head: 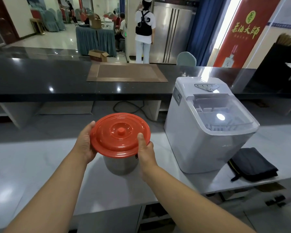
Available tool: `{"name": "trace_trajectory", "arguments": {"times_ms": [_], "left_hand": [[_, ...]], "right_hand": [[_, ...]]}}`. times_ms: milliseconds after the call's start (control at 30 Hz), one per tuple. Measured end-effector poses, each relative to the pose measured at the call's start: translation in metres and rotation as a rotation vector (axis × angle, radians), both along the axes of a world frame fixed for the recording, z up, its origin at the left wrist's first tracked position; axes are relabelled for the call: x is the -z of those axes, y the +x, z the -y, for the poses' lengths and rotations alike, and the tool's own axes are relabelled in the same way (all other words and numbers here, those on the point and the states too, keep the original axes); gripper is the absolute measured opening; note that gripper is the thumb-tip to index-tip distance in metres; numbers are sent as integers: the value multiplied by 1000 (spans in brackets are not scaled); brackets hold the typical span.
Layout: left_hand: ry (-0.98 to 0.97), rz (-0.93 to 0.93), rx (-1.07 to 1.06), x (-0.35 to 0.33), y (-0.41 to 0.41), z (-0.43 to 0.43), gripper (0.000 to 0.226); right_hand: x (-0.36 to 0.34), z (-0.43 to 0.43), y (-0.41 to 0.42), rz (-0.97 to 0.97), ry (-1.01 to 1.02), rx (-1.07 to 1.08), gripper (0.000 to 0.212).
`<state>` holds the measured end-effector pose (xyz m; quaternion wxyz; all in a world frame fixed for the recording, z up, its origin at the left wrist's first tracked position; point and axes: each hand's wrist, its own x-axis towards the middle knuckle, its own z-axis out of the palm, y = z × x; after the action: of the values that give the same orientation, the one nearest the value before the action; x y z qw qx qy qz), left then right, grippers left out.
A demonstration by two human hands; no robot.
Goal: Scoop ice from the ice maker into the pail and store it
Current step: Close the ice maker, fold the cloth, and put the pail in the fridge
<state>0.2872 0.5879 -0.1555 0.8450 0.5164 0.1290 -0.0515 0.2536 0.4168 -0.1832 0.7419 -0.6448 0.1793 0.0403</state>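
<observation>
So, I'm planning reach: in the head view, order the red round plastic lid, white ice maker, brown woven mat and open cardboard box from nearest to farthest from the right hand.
1. red round plastic lid: gripped by the right hand.
2. white ice maker: just to its right.
3. brown woven mat: ahead, on the dark counter.
4. open cardboard box: farthest back, on the floor.

I'm seeing a restaurant banquet hall's service bar here: covered chairs (50,21) and a skirted table (94,41) out back, steel fridge (173,31), liquor banner (242,34), ice maker (208,132) on my pale bench (40,165).
</observation>
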Motion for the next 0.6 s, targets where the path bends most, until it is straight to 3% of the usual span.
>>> {"name": "trace_trajectory", "arguments": {"times_ms": [233,600], "left_hand": [[-71,10,-7,4,1,4,36],[-4,56,29,7,-16,28,41]], "right_hand": [[2,-1,2,-30,145,24,49],[8,30,-16,7,262,117,34]]}}
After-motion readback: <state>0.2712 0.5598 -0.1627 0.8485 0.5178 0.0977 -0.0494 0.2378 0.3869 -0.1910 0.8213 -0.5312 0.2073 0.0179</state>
